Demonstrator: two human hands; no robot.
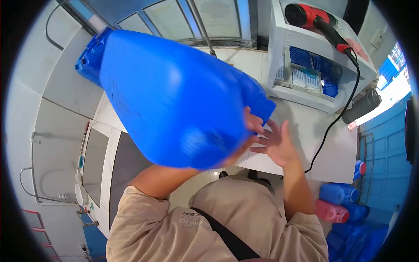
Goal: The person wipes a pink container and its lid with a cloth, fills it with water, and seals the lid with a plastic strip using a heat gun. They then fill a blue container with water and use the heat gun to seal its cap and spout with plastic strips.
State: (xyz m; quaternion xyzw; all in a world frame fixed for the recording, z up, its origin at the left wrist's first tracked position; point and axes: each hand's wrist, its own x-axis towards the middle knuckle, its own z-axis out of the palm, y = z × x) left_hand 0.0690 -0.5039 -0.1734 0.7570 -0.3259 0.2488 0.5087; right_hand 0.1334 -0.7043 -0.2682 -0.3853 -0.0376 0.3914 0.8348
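A large blue plastic jug fills the upper middle of the view, tilted on its side, with its lower part blurred. My left arm passes beneath the jug, and the fingers of my left hand show at its right end, near the blue cap; the rest of that hand is mostly hidden. Just right of the cap, my right hand is raised with its fingers spread and nothing in it. Behind the jug's far left end sits another blue container.
A white shelf unit holding packets stands at the upper right, with a red and black heat gun on top. Its black cord hangs across the white counter. Blue and pink jugs stand at the lower right.
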